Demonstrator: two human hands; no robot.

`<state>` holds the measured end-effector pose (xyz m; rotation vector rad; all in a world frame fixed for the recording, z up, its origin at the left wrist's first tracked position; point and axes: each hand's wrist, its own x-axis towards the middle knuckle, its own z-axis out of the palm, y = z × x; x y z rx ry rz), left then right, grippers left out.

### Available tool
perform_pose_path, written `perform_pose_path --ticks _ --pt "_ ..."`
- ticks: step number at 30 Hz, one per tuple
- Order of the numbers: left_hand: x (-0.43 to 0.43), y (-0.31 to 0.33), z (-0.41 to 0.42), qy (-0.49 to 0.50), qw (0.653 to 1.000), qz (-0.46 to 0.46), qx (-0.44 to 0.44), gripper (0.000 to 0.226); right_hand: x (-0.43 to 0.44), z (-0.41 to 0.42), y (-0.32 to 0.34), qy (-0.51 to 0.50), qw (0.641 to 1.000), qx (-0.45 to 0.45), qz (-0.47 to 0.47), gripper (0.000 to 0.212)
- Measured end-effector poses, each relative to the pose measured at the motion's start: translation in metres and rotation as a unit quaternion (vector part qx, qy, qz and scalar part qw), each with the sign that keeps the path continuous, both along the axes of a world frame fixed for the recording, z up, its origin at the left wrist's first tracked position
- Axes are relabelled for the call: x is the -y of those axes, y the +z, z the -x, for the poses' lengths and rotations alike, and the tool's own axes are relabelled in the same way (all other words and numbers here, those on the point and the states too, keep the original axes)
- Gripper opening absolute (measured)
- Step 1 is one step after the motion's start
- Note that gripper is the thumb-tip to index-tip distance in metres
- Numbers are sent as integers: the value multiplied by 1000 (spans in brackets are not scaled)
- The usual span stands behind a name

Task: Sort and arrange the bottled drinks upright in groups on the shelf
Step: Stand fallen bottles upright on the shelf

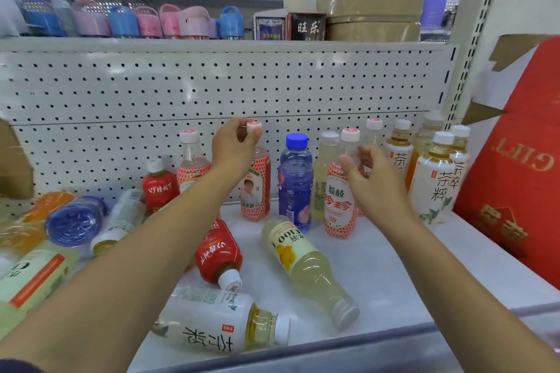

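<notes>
Blue, a fallen bottle [74, 221] lies unsorted at left on the shelf [394, 266]; the left hand [235, 145] pinches the cap of a pink-labelled bottle [257, 191], likely steadying it upright; the right hand [369, 179] curls beside its twin [339, 203], grip unclear.

Reference: the centre bottle [295, 182]. Just left of it stands the gripped bottle [256, 188], your left hand [233, 145] on its cap [254, 126]. Just right stands the lychee bottle [338, 203], your right hand [369, 182] at its neck. Before it lies a tipped bottle [306, 263]; behind it, the pegboard [151, 85].
</notes>
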<state>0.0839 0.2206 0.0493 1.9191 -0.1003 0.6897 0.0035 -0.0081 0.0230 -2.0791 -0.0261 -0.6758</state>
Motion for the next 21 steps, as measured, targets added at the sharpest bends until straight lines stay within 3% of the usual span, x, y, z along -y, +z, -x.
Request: perform_pose_path --ticks 5,11,16,21 --pt "-3 3 10 -15 999 -24 -25 38 -11 38 -22 3 999 20 44 44" --pt "-12 -13 66 -50 992 -98 -59 58 -18 73 -54 77 983 -132 105 50" --pt "-38 -41 120 -110 968 -197 -107 44 -25 91 -69 96 956 -225 161 63" --pt "-79 -50 135 -161 912 -320 -201 29 -33 102 -78 108 933 -264 221 79"
